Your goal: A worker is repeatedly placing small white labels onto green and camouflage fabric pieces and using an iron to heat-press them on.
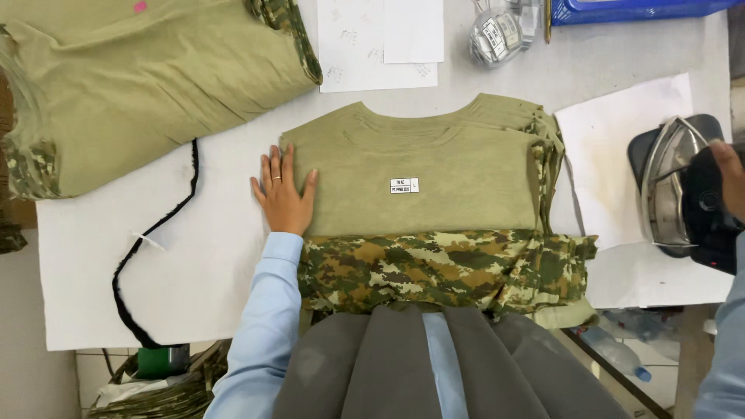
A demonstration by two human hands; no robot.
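A folded olive green shirt [434, 174] with a small white label [403, 185] lies on the white table [209, 256], its camouflage part [442, 268] nearest me. My left hand [284, 194] rests flat on the shirt's left edge, fingers spread, holding nothing. My right hand [729, 167] at the far right grips the black handle of a steam iron [679, 186], which sits tilted on its dark rest beside the shirt.
A pile of olive and camouflage garments [132, 85] fills the far left. White papers [380, 39] lie at the back, another white sheet [613, 147] under the iron. A black cord [155, 233] curls across the left. A blue crate [636, 9] stands back right.
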